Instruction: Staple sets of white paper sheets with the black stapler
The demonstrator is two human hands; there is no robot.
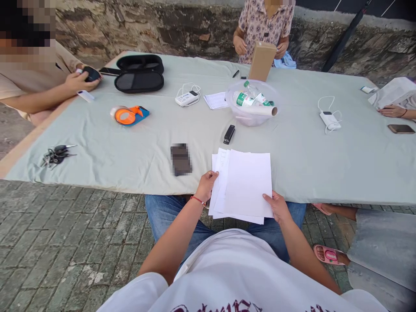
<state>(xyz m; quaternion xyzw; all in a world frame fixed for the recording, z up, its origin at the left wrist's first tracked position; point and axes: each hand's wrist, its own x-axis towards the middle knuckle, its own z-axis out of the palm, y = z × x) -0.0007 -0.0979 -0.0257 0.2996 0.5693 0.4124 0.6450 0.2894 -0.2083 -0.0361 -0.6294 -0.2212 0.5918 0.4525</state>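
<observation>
Loose white paper sheets [248, 184], fanned stack, over the near edge of the pale green cloth-covered table [299, 169]. Left hand [207, 186], red cord bracelet [198, 200] at wrist: thumb and fingers pinching the stack's left side. Right hand [277, 206]: thumb on top, gripping the lower right corner. Just beyond: black oblong stapler [229, 134]. Farther: translucent round plastic bowl [249, 121] holding green-labelled clear bottles [244, 99]. Farthest: upright brown cardboard box [261, 60].
</observation>
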